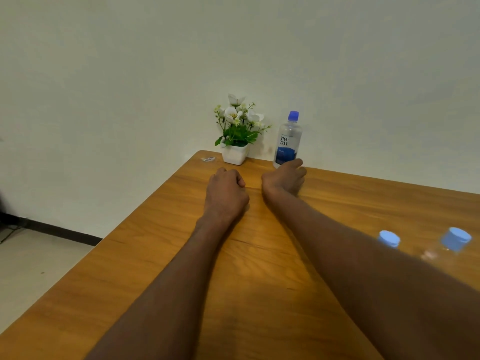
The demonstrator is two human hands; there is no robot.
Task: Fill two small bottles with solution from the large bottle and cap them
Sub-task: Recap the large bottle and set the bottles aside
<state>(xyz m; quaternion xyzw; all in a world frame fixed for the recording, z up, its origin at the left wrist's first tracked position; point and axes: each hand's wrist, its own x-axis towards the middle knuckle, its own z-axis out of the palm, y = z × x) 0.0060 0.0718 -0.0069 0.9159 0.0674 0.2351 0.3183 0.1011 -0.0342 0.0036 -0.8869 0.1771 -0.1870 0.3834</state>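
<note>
The large clear solution bottle [287,141], with a blue cap and a blue "renu" label, stands upright at the far edge of the wooden table [145,255] against the wall. My right hand [284,176] is just in front of its base with fingers loosely curled, and one fingertip overlaps the bottle's bottom corner. I cannot tell whether it touches. My left hand [226,189] rests on the table as a closed fist, holding nothing. Two small clear bottles with light blue caps [388,239] [455,239] stand at the right, their bodies blurred and partly hidden behind my right forearm.
A white pot of artificial white flowers [235,154] sits at the table's far corner, left of the large bottle. A small clear scrap [207,159] lies beside the pot. The table's left edge drops to the floor.
</note>
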